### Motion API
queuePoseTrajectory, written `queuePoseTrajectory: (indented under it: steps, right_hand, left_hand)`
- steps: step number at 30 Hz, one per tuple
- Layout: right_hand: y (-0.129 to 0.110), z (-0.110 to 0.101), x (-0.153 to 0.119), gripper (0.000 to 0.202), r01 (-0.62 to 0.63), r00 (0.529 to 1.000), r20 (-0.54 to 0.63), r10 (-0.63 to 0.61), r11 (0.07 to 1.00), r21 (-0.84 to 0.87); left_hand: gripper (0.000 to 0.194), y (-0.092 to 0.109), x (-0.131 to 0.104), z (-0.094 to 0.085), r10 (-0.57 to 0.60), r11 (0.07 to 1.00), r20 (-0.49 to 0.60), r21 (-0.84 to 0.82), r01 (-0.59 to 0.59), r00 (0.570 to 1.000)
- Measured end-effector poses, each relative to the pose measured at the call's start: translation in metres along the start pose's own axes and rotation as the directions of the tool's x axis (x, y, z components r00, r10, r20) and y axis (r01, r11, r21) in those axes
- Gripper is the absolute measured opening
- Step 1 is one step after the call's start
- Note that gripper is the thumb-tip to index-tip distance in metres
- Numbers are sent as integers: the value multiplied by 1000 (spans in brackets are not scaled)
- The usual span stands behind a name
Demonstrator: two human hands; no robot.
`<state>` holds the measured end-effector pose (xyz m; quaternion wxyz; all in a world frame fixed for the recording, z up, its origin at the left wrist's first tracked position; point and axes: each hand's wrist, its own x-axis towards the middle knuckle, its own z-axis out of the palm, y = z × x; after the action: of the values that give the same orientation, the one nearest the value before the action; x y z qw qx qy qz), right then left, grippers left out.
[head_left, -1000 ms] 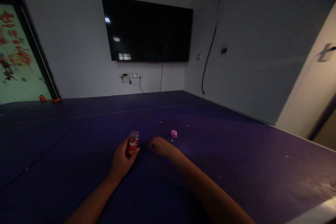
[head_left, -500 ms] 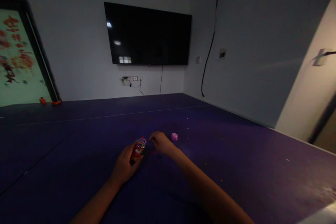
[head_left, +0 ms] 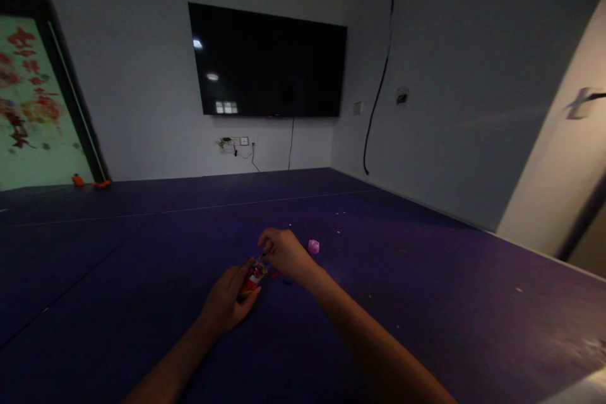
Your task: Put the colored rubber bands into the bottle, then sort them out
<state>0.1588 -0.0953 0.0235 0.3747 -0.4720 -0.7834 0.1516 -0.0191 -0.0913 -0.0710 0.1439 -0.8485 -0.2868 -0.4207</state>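
My left hand is wrapped round a small red container with a multicoloured, cluttered top, tilted over the purple surface. At the container's upper end is my right hand, its fingers bent and pinched together. Whatever those fingertips hold, if anything, is too small and dark to make out. Just below the right hand a small red piece lies on the surface. To the right of that hand sits a small pink lid-like object, touched by neither hand.
The broad purple surface carries several tiny white specks. Orange objects lie by the door frame at far left. A black television hangs on the far wall, and a dark cable dangles down the right wall.
My right hand has moved left and slightly up, from beside the container to its top. The container is tipped a little more to the right in my left hand.
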Motion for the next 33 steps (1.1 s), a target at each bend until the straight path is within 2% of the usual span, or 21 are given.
queuePoseTrajectory:
  steps: [5, 10, 13, 19, 26, 29, 33]
  right_hand:
    - [1, 2, -1, 32, -21, 1000, 12, 23, 995, -102]
    - [-5, -3, -3, 19, -26, 1000, 6, 28, 980, -198]
    - [-6, -7, -2, 15, -3, 999, 43, 9, 990, -140]
    - [-4, -8, 1, 18, 48, 998, 43, -47, 999, -11]
    - [0, -7, 0, 27, 234, 967, 97, -237, 971, 47]
    - [-2, -10, 0, 26, 314, 947, 59, -315, 949, 12]
    - [-6, -14, -1, 28, 319, 948, -4, -319, 947, 31]
  left_hand:
    - [56, 4, 1, -5, 43, 999, 8, -11, -43, 999]
    - [55, 5, 2, -5, 41, 999, -13, -5, -41, 999]
    - [53, 3, 1, -3, 6, 1000, -36, 1, -6, 999]
    - [52, -1, 1, -1, -66, 998, -113, -10, 66, 991]
    - [47, -3, 4, -2, -112, 994, -155, -2, 113, 982]
    - [46, -5, 4, -2, -142, 989, -182, 3, 145, 973]
    - [45, -5, 4, -2, -204, 978, -200, 7, 209, 958]
